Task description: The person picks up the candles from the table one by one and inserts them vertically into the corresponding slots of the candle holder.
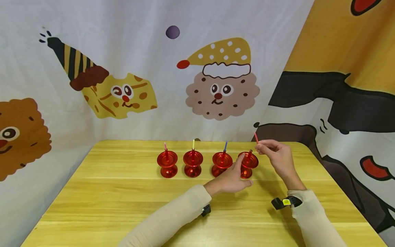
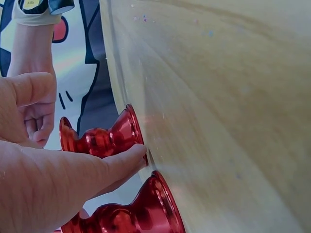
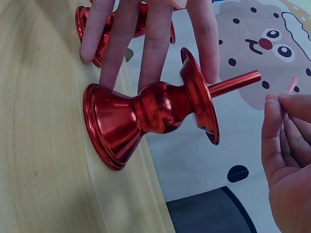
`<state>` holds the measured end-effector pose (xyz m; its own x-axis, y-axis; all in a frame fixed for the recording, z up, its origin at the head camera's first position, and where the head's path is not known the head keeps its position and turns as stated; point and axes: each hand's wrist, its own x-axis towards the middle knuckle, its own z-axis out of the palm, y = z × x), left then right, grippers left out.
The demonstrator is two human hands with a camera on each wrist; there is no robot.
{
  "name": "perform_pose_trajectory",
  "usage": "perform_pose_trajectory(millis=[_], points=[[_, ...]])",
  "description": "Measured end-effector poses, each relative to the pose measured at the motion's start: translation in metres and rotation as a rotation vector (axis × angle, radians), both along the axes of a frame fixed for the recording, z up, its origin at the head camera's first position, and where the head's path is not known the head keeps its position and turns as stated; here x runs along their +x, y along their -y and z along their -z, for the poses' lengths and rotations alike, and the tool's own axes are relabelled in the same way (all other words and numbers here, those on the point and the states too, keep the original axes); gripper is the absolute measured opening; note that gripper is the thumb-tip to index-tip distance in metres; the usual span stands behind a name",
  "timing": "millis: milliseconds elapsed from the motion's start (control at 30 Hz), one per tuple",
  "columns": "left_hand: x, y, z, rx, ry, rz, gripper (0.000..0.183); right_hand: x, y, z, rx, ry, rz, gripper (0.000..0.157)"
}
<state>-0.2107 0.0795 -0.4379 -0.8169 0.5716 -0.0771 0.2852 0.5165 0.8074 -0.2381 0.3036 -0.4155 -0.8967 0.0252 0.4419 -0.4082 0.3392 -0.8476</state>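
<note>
Four-fingered and straight, my left hand (image 1: 231,180) touches the left side of the rightmost shiny red candle holder (image 1: 253,161), its thumb out in front. In the right wrist view this candle holder (image 3: 158,109) stands upright on the table, its narrow tube (image 3: 238,83) holding no candle. My right hand (image 1: 279,156) pinches a thin red candle (image 1: 256,138) between thumb and fingertips, up and to the right of that tube. The candle's lower end is hidden by the fingers.
Further left stand three matching holders, one with a blue candle (image 1: 225,146), one with a yellow candle (image 1: 193,144) and one with a pink candle (image 1: 165,147). All are near the back of the wooden table (image 1: 123,206). Behind hangs a printed cloth (image 1: 129,37).
</note>
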Motion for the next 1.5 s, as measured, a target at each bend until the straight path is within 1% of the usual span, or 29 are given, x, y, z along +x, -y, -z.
perform_pose_trajectory(millis=[333,467,600,633,767,933,1033,1167,1233,1367,1500], points=[[-0.001,-0.003,0.001,0.014,-0.02,-0.017,0.107,0.0,0.003,0.0,0.051,0.008,-0.041,0.022],[-0.003,-0.006,0.004,0.024,-0.024,-0.026,0.106,0.001,0.004,-0.001,0.06,0.011,-0.02,0.022],[-0.004,-0.01,0.006,0.026,-0.025,-0.049,0.105,0.001,0.004,-0.002,0.074,0.003,0.028,0.021],[-0.006,-0.012,0.009,0.026,-0.029,-0.059,0.106,0.001,0.003,-0.002,0.076,0.001,0.037,0.02],[-0.005,-0.015,0.008,0.037,-0.013,-0.098,0.105,0.004,0.003,-0.004,0.073,0.012,0.048,0.02],[-0.003,-0.019,0.006,0.081,0.012,-0.144,0.098,0.004,0.005,-0.004,0.089,0.021,0.052,0.021],[-0.004,-0.02,0.007,0.102,0.021,-0.158,0.095,0.004,0.007,-0.002,0.122,-0.007,0.055,0.016],[-0.005,-0.022,0.008,0.114,0.034,-0.17,0.092,0.004,0.011,-0.002,0.175,-0.073,0.051,0.006],[-0.006,-0.023,0.008,0.12,0.038,-0.179,0.09,0.004,0.013,-0.002,0.199,-0.105,0.044,0.003],[-0.007,-0.024,0.008,0.133,0.035,-0.188,0.085,0.004,0.015,-0.004,0.228,-0.146,0.029,0.004],[-0.008,-0.025,0.007,0.13,0.028,-0.186,0.082,0.004,0.015,-0.004,0.247,-0.153,0.024,0.005]])
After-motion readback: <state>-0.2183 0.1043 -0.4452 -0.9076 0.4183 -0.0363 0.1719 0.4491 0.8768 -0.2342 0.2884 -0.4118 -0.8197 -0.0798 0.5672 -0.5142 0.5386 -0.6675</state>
